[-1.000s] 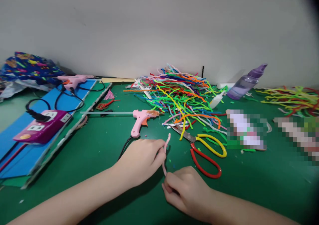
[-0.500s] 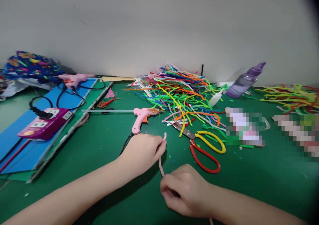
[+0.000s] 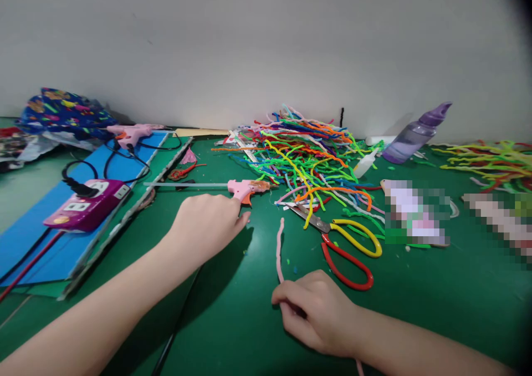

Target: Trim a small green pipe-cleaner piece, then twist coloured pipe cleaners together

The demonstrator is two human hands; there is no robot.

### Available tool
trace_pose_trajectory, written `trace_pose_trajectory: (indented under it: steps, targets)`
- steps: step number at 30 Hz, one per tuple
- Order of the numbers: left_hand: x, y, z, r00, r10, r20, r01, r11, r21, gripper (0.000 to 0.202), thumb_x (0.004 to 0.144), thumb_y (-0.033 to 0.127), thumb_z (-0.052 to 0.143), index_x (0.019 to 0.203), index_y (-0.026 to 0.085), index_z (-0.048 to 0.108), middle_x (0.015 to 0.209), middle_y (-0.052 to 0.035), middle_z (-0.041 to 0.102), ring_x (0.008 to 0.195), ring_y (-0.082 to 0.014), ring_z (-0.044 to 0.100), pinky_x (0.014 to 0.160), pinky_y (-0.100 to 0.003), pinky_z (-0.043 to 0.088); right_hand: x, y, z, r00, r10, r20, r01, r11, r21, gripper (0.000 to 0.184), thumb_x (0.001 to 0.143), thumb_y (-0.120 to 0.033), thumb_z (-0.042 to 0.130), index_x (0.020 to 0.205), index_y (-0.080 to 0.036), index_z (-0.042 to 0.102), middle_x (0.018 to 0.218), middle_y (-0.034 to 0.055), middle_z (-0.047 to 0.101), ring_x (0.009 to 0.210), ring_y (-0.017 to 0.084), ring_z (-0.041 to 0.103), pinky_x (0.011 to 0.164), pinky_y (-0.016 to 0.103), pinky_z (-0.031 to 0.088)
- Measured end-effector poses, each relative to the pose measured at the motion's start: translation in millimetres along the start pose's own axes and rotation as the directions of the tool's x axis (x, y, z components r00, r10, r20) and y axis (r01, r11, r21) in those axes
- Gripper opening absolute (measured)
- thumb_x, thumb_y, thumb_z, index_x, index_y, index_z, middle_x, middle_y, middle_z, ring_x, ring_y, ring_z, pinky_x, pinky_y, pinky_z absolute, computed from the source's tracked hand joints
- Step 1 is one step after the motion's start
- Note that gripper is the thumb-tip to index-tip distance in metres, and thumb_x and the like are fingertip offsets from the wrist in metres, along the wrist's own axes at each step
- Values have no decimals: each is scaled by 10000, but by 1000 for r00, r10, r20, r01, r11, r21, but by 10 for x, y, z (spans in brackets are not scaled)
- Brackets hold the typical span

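My right hand [image 3: 316,315] rests on the green mat [image 3: 415,309], pinched on the lower part of a pink pipe cleaner [image 3: 279,248]. The pipe cleaner lies straight on the mat, pointing away from me, and its tail shows under my wrist. My left hand [image 3: 203,220] is further back at the pink glue gun [image 3: 249,186]. Its fingers curl over the gun's handle, which is hidden beneath them. A clear glue stick juts out of the gun to the left. The gun's black cord [image 3: 174,331] runs under my left forearm.
Red-and-yellow scissors [image 3: 344,248] lie just right of the pipe cleaner. Behind them is a heap of coloured pipe cleaners [image 3: 307,154], with a purple bottle [image 3: 415,135] and a small glue bottle [image 3: 366,164]. At left, a blue board [image 3: 45,209] carries a purple power strip [image 3: 83,209] and another glue gun [image 3: 133,133].
My left hand let go of the pipe cleaner's top end and moved back and left onto the glue gun. The pipe cleaner now lies flat, held only by my right hand.
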State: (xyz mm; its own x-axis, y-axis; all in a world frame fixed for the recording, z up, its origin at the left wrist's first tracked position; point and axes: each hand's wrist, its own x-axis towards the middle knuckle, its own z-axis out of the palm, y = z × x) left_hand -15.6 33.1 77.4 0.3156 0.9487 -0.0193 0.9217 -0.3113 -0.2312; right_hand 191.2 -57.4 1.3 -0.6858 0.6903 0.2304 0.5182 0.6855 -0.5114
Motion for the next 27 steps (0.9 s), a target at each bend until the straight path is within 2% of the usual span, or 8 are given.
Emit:
trace_pose_trajectory:
  steps: [5,13,20,27]
  targets:
    - [138,-116,95,994,9,106,-4,999,-47,580,794,650,334,684,175,648,693,-125,682,674,-294,647,528,-295,377,7,15,-4,999,-14,45,14,1000,-20,177,790,-154,455,915,-211,566,595,-34,624,484,103,549,508,222,342]
    - [195,-224,138,982,-12,187,30,995,-93,726,711,782,260,591,173,635,671,-150,682,643,-280,640,549,-292,393,-25,-8,0,998,-34,49,35,999,-14,177,794,-158,465,927,-217,565,609,-39,636,499,103,564,519,222,345]
    - [254,-248,260,975,24,223,11,988,-155,630,771,668,276,630,177,644,723,-137,687,636,-270,637,554,-301,406,-26,-4,-12,998,-26,64,27,999,-16,175,803,-164,459,927,-222,567,641,-33,651,524,107,581,521,227,340]
    - [268,-290,238,982,-68,179,98,982,-164,476,761,539,357,667,183,660,701,-108,682,631,-237,630,562,-281,399,-20,8,9,998,-27,60,27,1000,-5,164,812,-177,462,935,-225,559,642,-41,647,518,105,571,523,233,331]
